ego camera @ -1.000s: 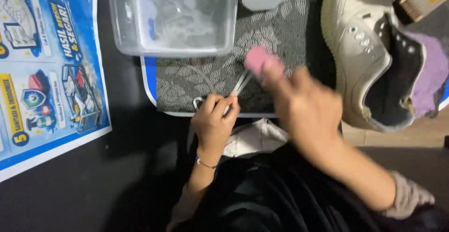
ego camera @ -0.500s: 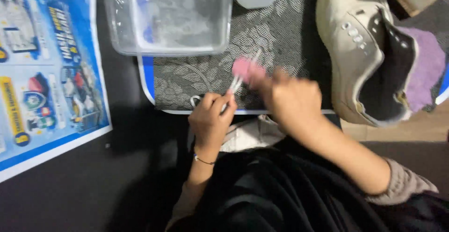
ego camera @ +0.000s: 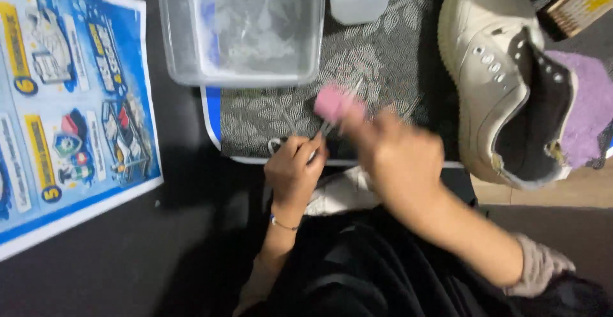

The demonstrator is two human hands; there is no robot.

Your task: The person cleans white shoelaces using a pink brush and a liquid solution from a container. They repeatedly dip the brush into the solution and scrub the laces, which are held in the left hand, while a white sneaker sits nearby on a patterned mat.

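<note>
Compared with a second ago, the right hand (ego camera: pixel 399 157) has drawn nearer, carrying the pink brush head (ego camera: pixel 332 103) down along the white shoelace (ego camera: pixel 300 139); the stroke suggests scrubbing continues. The work surface is a grey patterned mat (ego camera: pixel 377 81) on a dark floor, with a blue printed poster (ego camera: pixel 70 106) at left, a clear plastic tub (ego camera: pixel 246 30) far, and a cream sneaker (ego camera: pixel 495 87) at right. The left hand (ego camera: pixel 294 170) pinches the lace; the right hand's fingers, blurred, are clenched around the brush.

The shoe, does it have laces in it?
No, the white shoe shows bare eyelets with no laces, and its tongue lies open beside the purple cloth.
</note>
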